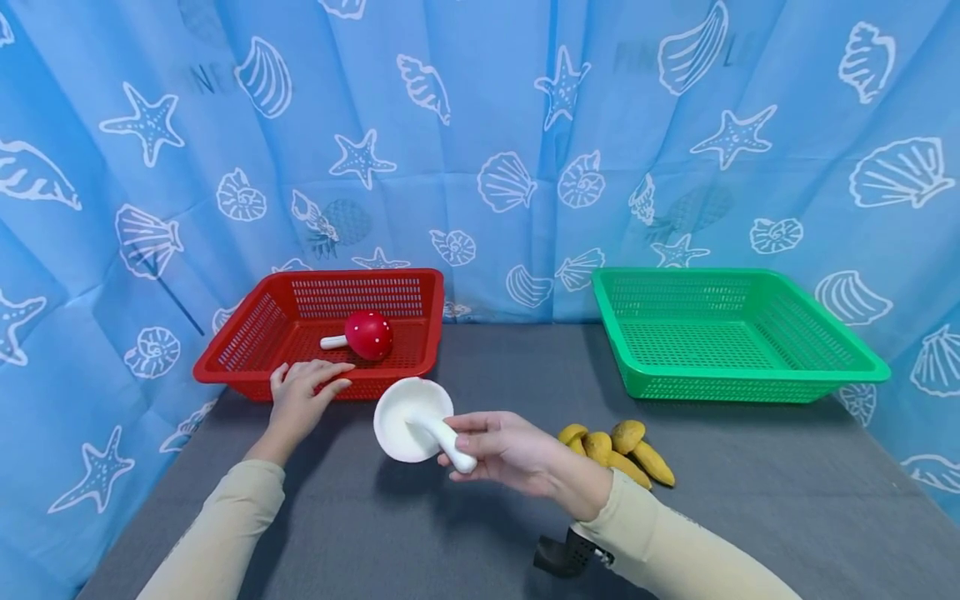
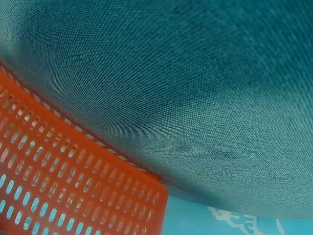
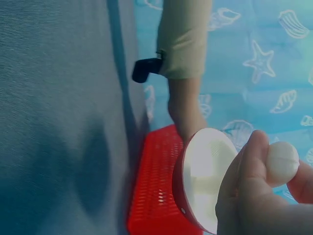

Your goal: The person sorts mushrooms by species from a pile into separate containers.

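Observation:
My right hand pinches the white stem of a toy mushroom above the table, its white underside turned toward the head camera. In the right wrist view the mushroom shows a red outer cap edge, and fingers wrap its stem. The left hand is at the front rim of the red basket, fingers loosely bent and holding nothing; whether they touch the rim I cannot tell. Inside that basket lies another toy mushroom, with a red, white-dotted cap and white stem. Only the basket's perforated wall and tabletop appear in the left wrist view.
A green basket stands at the back right. Several yellow bananas or banana-like pieces lie partly behind the right forearm. The grey table ends at a blue curtain with shell prints.

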Available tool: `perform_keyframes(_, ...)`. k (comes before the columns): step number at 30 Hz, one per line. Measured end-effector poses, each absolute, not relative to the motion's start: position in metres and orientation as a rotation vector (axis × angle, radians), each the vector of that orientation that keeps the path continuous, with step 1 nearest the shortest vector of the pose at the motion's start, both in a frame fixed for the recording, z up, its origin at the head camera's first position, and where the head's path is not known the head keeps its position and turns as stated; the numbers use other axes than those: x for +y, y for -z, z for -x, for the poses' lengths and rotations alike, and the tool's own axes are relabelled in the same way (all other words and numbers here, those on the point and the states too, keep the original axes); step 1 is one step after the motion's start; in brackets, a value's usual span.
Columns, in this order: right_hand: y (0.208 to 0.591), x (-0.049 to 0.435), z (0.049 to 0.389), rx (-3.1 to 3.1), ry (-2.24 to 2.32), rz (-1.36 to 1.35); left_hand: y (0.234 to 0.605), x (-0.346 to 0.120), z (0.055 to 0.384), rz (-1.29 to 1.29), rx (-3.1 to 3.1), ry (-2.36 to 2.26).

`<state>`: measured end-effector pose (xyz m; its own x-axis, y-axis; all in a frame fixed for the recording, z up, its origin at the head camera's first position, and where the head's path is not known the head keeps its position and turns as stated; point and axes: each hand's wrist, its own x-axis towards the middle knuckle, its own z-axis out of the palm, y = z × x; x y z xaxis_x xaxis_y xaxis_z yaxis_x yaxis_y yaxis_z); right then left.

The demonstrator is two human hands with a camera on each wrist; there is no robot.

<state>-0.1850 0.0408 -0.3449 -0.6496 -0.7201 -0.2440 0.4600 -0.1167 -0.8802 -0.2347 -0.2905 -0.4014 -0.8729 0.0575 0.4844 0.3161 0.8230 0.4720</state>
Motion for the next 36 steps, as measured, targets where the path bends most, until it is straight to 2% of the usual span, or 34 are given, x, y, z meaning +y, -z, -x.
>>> perform_keyframes(12,0.327,0.038,0.202,1.362,1.937,0.364,0.401,-0.295,0.236,0.300,-2.532,0.776)
perform_keyframes(36,0.307,0.002,0.255,1.446,2.089,0.120,0.400,-0.291,0.237,0.294,-2.544,0.799)
